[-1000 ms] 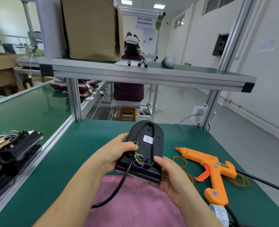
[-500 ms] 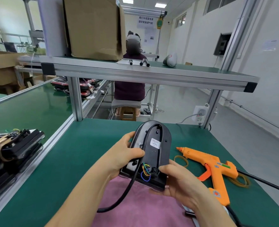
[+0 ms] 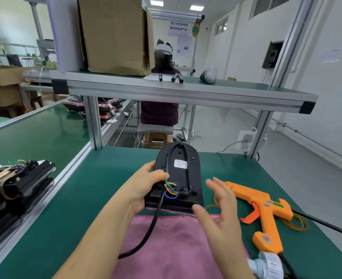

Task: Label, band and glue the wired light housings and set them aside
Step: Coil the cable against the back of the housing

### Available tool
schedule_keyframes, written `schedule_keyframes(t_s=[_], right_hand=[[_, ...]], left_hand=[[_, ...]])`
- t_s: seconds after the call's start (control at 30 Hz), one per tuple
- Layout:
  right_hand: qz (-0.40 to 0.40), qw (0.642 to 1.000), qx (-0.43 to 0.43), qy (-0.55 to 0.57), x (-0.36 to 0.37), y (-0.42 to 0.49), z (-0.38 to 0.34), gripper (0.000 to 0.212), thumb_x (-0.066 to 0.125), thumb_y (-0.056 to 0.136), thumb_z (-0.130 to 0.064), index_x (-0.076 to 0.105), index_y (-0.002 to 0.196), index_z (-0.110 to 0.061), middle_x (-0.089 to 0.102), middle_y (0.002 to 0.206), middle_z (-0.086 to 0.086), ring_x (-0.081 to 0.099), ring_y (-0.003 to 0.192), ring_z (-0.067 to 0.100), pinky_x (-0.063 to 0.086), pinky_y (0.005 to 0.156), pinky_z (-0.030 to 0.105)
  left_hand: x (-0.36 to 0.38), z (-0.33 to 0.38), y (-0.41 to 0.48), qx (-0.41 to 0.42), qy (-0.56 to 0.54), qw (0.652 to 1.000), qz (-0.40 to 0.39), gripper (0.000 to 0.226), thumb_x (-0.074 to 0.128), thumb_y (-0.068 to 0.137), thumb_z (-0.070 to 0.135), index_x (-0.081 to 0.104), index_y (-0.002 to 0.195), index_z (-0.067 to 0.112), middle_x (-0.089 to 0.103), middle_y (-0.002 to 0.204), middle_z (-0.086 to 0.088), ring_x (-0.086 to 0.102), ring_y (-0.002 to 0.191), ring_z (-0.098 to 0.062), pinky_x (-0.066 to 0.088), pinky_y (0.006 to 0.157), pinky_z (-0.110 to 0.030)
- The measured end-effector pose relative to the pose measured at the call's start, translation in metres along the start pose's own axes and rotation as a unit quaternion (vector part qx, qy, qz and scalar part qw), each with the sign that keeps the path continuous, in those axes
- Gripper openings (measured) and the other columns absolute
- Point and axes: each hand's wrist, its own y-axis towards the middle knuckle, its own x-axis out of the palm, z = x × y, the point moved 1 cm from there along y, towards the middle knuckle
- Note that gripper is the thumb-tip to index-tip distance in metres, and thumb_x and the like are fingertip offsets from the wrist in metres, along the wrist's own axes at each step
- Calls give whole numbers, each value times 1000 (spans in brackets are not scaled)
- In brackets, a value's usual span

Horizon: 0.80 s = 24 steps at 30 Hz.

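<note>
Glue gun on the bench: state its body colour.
The glue gun is orange; the head view shows it best.

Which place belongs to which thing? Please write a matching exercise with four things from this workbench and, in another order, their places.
Things:
1. light housing
2. glue gun
3. cardboard box
4. pink cloth

Places:
A. on the upper shelf
B. lying on the table, right of the right hand
C. gripped by the left hand
D. spread under the black cable

Pairs: 1-C, 2-B, 3-A, 4-D.
</note>
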Motion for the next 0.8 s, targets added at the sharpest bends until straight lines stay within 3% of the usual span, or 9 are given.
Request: schedule_keyframes(t_s=[0.07, 0.13, 0.23, 0.33, 0.4, 0.5, 0.63, 0.73, 0.8], right_hand=[[-7, 959, -229, -169, 13, -3, -2, 40, 60, 83, -29, 54, 121, -42, 39, 143, -11, 32, 140, 18, 26, 114, 32], [2, 893, -360, -269, 30, -2, -2, 39, 60, 82, -16, 58, 116, -36, 41, 140, -3, 34, 137, 27, 31, 112, 40], [14, 852, -411, -325, 46, 2, 0, 45, 67, 77, -10, 57, 113, -36, 41, 139, -4, 32, 138, 29, 29, 114, 46], [39, 846, -423, -322, 52, 4, 4, 33, 72, 77, -16, 58, 101, -33, 45, 133, -6, 30, 139, 27, 25, 116, 48], [38, 858, -416, -299, 52, 5, 4, 26, 72, 77, -21, 59, 96, -33, 47, 128, -6, 31, 139, 24, 25, 115, 49], [12, 906, -357, -226, 44, 4, 4, 19, 66, 81, -29, 61, 99, -33, 46, 129, -5, 30, 139, 25, 26, 114, 48], [-16, 972, -222, -78, 36, -5, 1, 24, 51, 93, -49, 61, 111, -38, 43, 138, -6, 25, 143, 25, 23, 115, 33], [30, 992, -114, 43, 35, -11, -1, 27, 41, 96, -54, 61, 113, -48, 53, 132, -4, 34, 138, 13, 28, 111, 19], [70, 987, -4, 148, 34, -13, 0, 27, 43, 95, -49, 68, 105, -47, 59, 127, -14, 44, 131, 6, 33, 108, 20]], left_hand=[[-1, 5, 5, 3, 7, 1000, 0, 35, 49, 89, -2, 53, 124, 0, 63, 95, -23, 60, 74, -28, 53, 66, -34], [-1, 11, 9, 13, 15, 1000, -1, 35, 49, 89, -2, 53, 123, -2, 63, 96, -23, 60, 74, -28, 52, 65, -32], [-2, 16, 13, 19, 24, 1000, -7, 31, 52, 89, 0, 57, 120, 1, 68, 89, -16, 64, 69, -23, 53, 60, -29], [-2, 17, 14, 21, 29, 999, -11, 31, 53, 88, 0, 57, 119, 1, 68, 87, -15, 65, 66, -23, 53, 58, -29], [-4, 16, 16, 25, 27, 999, -4, 33, 53, 88, 0, 56, 121, 2, 68, 90, -18, 64, 68, -24, 54, 58, -30], [-9, 14, 17, 32, 16, 999, 13, 34, 53, 88, 0, 55, 122, 3, 67, 95, -20, 64, 74, -27, 53, 61, -32], [-13, 10, 15, 44, -22, 998, 30, 28, 51, 89, 0, 57, 116, 3, 68, 85, -14, 66, 65, -22, 54, 54, -30], [-16, 6, 12, 55, -44, 997, 28, 25, 51, 89, 1, 60, 112, 9, 70, 87, -12, 67, 68, -23, 56, 60, -34], [-16, 4, 10, 67, -55, 996, 26, 27, 52, 88, 1, 60, 112, 12, 72, 89, -11, 69, 71, -23, 57, 62, -36]])
